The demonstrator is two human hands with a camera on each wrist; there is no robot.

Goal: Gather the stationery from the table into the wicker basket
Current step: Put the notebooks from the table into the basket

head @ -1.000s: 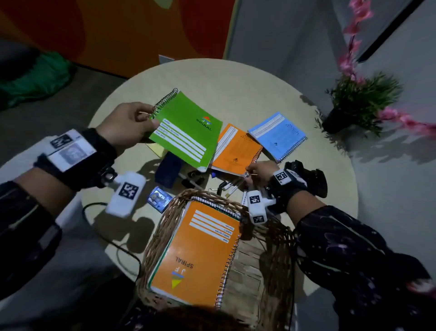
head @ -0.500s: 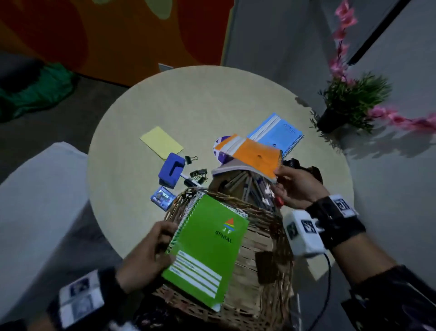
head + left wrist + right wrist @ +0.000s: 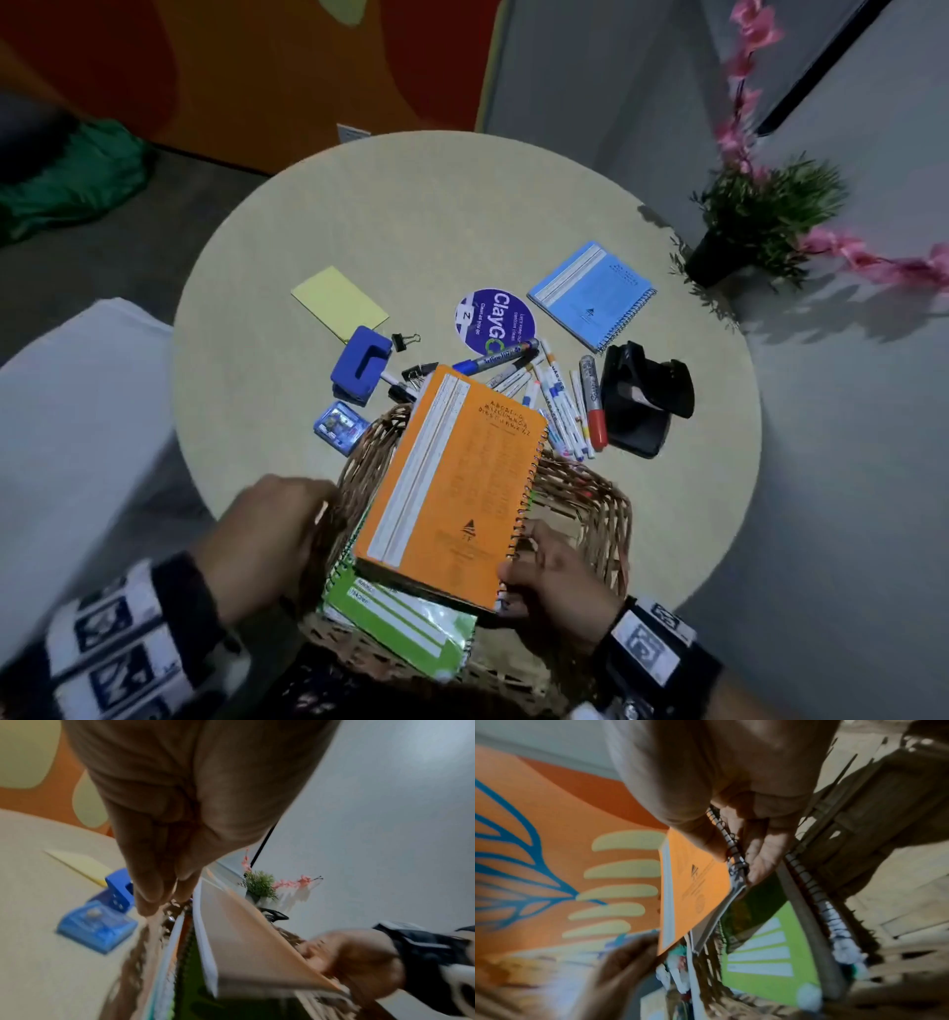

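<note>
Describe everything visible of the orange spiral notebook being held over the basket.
The orange notebook is closed, its card cover printed with a pale lined band and small dark text, black wire spiral along its right edge. It tilts above the wicker basket and over a green notebook. The right hand pinches its near spiral corner.

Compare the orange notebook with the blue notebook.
The orange notebook is held tilted over the wicker basket, gripped at its spiral edge by the right hand; the blue notebook lies flat and untouched on the table. Both are spiral-bound.
</note>
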